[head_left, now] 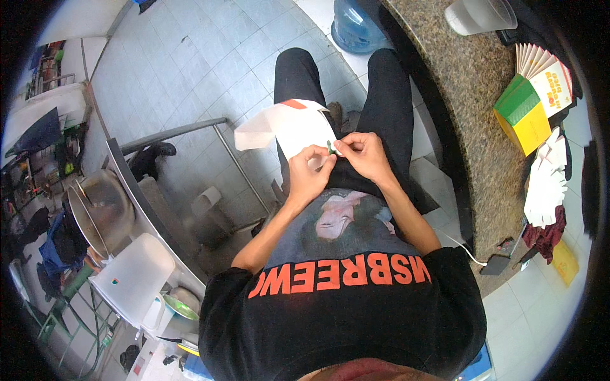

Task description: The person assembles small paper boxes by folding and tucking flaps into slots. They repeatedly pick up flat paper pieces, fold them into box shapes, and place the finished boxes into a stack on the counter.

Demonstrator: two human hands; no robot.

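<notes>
A white folded card with an orange-red patch on its far edge rests over my lap, and a paler flap sticks out to its left. At its near right corner is a small dark green strip, too small to make out further. My left hand is closed in a pinch, thumb and forefinger on the green strip. Close beside it, my right hand pinches the card's corner, its thumb tip right against the strip. The fingers partly hide the corner.
On my right runs a speckled stone counter with a translucent tub, fanned green-and-yellow cards and a stack of white cut pieces. A blue water jug stands ahead. A metal-railed frame is to my left.
</notes>
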